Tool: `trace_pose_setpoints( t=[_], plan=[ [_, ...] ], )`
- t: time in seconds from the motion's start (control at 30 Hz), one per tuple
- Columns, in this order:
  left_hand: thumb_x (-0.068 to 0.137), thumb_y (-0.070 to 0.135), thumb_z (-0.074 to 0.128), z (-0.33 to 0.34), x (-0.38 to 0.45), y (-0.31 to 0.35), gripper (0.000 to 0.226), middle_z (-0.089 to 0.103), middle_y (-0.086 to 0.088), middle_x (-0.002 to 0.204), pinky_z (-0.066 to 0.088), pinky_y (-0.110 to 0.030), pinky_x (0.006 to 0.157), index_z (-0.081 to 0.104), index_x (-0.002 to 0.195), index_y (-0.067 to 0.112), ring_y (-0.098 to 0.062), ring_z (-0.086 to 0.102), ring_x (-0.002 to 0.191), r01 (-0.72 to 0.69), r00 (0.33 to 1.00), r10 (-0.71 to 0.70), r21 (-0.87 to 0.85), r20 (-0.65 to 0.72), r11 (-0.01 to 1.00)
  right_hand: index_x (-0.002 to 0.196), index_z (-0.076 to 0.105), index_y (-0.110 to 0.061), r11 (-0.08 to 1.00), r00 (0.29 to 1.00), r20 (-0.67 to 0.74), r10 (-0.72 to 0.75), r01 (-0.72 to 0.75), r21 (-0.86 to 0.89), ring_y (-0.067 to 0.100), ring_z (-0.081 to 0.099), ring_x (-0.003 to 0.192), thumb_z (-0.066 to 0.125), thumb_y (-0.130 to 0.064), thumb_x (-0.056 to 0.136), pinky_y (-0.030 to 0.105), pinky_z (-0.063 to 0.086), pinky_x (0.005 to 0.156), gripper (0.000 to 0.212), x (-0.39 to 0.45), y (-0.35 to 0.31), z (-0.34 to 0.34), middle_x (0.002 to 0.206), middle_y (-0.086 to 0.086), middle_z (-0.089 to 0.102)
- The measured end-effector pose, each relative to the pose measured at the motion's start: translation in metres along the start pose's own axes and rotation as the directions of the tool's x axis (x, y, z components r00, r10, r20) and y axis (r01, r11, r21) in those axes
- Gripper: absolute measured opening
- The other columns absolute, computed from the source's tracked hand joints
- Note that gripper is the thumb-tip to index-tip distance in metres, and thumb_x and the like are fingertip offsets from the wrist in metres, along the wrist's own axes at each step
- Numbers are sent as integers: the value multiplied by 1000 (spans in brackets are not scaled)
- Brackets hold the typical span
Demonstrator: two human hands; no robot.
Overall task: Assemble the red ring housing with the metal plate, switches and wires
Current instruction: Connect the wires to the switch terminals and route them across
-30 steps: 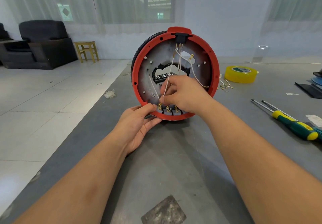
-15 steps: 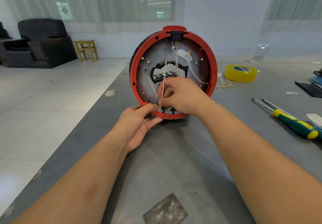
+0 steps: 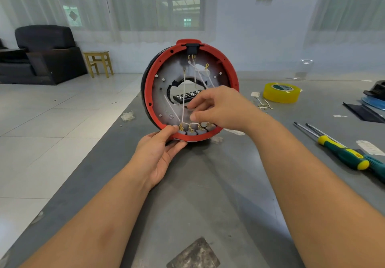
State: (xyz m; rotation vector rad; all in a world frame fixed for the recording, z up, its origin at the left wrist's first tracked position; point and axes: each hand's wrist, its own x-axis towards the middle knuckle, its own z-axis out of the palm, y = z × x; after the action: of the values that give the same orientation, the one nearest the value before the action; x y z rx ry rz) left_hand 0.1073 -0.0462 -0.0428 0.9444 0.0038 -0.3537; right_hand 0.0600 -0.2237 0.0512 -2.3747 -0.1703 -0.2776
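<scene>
The red ring housing (image 3: 148, 92) stands on edge on the grey table, its open side facing me. Inside it sit the grey metal plate (image 3: 164, 94), thin white wires (image 3: 184, 92) with brass terminals, and a row of switches (image 3: 191, 132) along the bottom rim. A black socket (image 3: 192, 48) is at the top. My left hand (image 3: 158, 155) grips the lower left rim, thumb on the rim and fingers beneath. My right hand (image 3: 220, 107) hovers in front of the plate, fingers loosely curled and apart just right of the wires, holding nothing that I can see.
A yellow tape roll (image 3: 280, 92) and loose brass terminals (image 3: 264, 105) lie to the right behind the housing. Two screwdrivers (image 3: 341, 153) lie at the right. Dark parts (image 3: 370, 105) sit at the far right edge. The table's left edge drops to a tiled floor.
My right hand has let go of the wires it pinched near the switches and lifted slightly, fingers spreading. My left hand still holds the rim. The housing leans a little more upright.
</scene>
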Motion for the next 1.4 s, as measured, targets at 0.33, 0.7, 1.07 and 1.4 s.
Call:
trace_pose_setpoints(
  t=[0.33, 0.7, 1.07, 1.4],
  plan=[
    [95, 10, 76, 3, 2, -3, 24, 81, -13, 107, 65, -29, 77, 69, 114, -2, -22, 80, 97, -90, 995, 90, 19, -49, 996, 103, 72, -14, 911, 862, -361, 356, -407, -73, 24, 66, 98, 59, -17, 95, 30, 50, 85, 15, -3, 115, 1, 104, 6, 74],
    [91, 12, 80, 2, 8, -1, 45, 79, -15, 114, 64, -28, 75, 64, 128, -5, -27, 79, 100, -72, 997, 70, -33, -44, 997, 146, 43, -8, 647, 844, -304, 442, -534, -544, 37, 31, 143, 36, -41, 104, 46, 30, 117, 54, 46, 171, -6, 156, 14, 40],
    [92, 11, 79, 3, 8, -1, 42, 80, -14, 113, 65, -30, 78, 63, 128, -5, -25, 79, 99, -69, 997, 68, -33, -24, 997, 113, 67, -10, 653, 874, -334, 352, -485, -582, 36, 43, 123, 37, -37, 103, 43, 44, 98, 42, 36, 167, -1, 116, 16, 67],
    [91, 5, 79, 3, 2, 0, 25, 80, -15, 112, 65, -31, 74, 68, 113, 1, -24, 80, 96, -75, 997, 75, -3, -36, 997, 112, 73, -21, 806, 988, -129, -87, -7, -592, 27, 60, 108, 51, -27, 100, 39, 48, 96, 25, -54, 115, 23, 118, -4, 73]
  ],
)
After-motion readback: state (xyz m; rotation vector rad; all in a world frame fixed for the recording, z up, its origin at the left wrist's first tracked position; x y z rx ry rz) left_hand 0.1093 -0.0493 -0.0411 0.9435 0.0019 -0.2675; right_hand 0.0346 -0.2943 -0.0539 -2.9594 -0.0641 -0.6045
